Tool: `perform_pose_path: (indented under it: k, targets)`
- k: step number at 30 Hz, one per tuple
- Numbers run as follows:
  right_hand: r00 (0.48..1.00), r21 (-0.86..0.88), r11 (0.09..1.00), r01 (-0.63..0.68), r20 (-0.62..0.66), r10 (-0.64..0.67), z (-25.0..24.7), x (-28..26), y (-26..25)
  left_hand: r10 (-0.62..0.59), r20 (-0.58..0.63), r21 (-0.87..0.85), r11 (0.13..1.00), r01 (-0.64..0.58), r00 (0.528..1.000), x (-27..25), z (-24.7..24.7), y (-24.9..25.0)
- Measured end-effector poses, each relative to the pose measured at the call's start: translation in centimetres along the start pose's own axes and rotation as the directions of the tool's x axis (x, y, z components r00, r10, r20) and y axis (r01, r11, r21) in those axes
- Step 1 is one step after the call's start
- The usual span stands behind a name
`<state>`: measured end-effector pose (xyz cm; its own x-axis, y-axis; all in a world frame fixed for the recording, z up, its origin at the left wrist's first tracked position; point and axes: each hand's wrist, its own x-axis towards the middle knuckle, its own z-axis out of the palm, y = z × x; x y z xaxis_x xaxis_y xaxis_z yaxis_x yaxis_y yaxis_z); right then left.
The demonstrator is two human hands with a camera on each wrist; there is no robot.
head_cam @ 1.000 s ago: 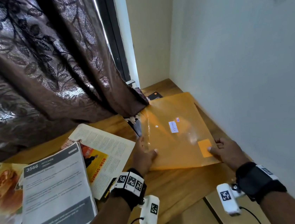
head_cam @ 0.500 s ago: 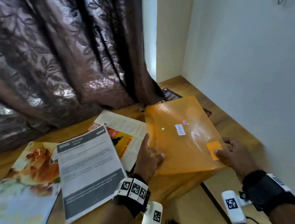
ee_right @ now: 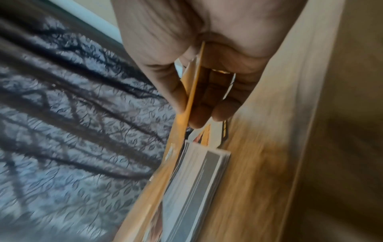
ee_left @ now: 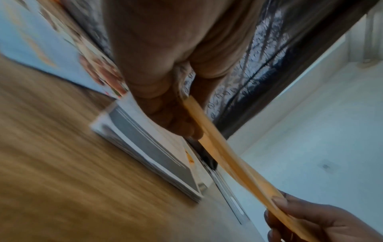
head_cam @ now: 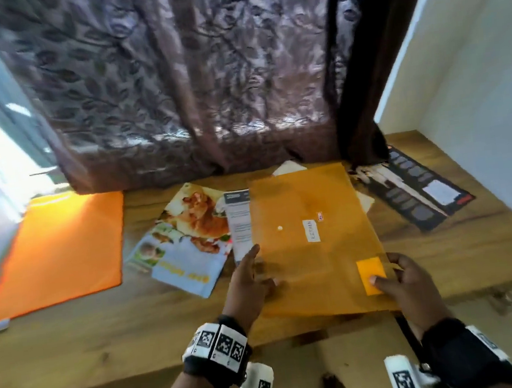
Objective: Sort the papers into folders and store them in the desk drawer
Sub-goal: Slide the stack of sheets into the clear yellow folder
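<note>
— Where's the folder?

— The yellow folder (head_cam: 314, 244) is lifted off the desk (head_cam: 74, 348), over the grey-and-white booklet (head_cam: 240, 227). My right hand (head_cam: 408, 285) has a pinching grip on its near right corner, thumb on top.

— And the left?

— My left hand (head_cam: 248, 285) grips the near left edge, thumb above and fingers (ee_left: 172, 121) beneath.

— Anything beside it?

— A food magazine (head_cam: 187, 243), then an orange folder (head_cam: 60, 251) far left.

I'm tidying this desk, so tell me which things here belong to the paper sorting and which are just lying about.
Job:
amber folder labelled KITCHEN, held by left hand and right hand
grey-banded booklet
food magazine
black leaflet
orange folder

Lying about:
curtain
wooden desk
</note>
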<state>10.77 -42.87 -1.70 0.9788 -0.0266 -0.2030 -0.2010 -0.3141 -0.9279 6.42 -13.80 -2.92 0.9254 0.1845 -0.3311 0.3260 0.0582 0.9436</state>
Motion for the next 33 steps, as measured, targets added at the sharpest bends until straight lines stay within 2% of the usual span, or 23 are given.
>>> perform_pose_path:
  k: [2,6,11,14,17,20,22,24,27,28,30,31,32,33]
  targets:
    - [0.998,0.027,0.999,0.022,0.06,-0.024,3.2,-0.2,-1.1,-0.026,-0.077,-0.062,0.998,0.021,0.997,-0.6,-3.1,-0.7]
    - [0.988,0.028,0.998,0.062,0.143,-0.065,8.4,0.5,-3.0,0.005,-0.203,-0.126,0.991,-0.031,0.979,-1.1,-7.9,-1.4]
    - [0.95,-0.066,0.995,0.081,0.308,-0.057,13.3,3.0,-4.3,0.085,-0.316,-0.027,0.995,-0.098,0.945,-1.2,-12.4,-1.0]
    - [0.935,-0.225,0.967,0.119,0.352,-0.033,16.2,3.8,-5.6,0.063,-0.337,0.053,0.997,-0.048,0.939,-1.3,-15.4,-0.8]
    - [0.956,-0.439,0.868,0.231,0.268,-0.119,18.0,5.2,-6.9,-0.015,-0.353,0.109,0.992,0.057,0.936,-1.0,-18.1,-1.6]
    - [0.929,-0.447,0.832,0.328,0.314,-0.197,19.9,7.3,-8.2,-0.09,-0.359,0.137,0.98,0.147,0.929,-0.6,-20.0,-2.8]
    - [0.858,-0.454,0.76,0.465,0.443,-0.26,22.0,8.1,-9.1,-0.117,-0.362,0.175,0.966,0.19,0.925,-0.3,-20.8,-3.7]
    - [0.742,-0.411,0.681,0.606,0.601,-0.297,24.8,8.3,-10.1,-0.137,-0.356,0.178,0.961,0.211,0.925,0.0,-21.4,-4.5]
    - [0.553,-0.297,0.616,0.73,0.786,-0.277,29.9,7.9,-11.8,-0.128,-0.358,0.184,0.962,0.204,0.925,0.3,-21.7,-5.0]
    - [0.48,-0.29,0.553,0.781,0.846,-0.234,31.6,7.6,-12.4,-0.119,-0.356,0.213,0.955,0.205,0.927,0.5,-21.8,-5.2]
    - [0.351,-0.317,0.314,0.895,0.935,-0.058,34.2,6.8,-13.1,-0.087,-0.327,0.305,0.933,0.193,0.941,0.6,-21.8,-5.6]
    - [0.309,-0.311,0.195,0.93,0.95,0.044,35.2,6.4,-13.2,-0.074,-0.305,0.339,0.923,0.18,0.95,0.7,-21.9,-5.9]
    - [0.281,-0.295,0.119,0.948,0.952,0.123,36.0,6.2,-13.1,-0.067,-0.285,0.352,0.92,0.17,0.956,0.8,-22.0,-6.0]
    - [0.265,-0.282,0.082,0.956,0.949,0.171,36.7,5.9,-12.8,-0.064,-0.277,0.351,0.922,0.163,0.959,0.9,-22.1,-6.1]
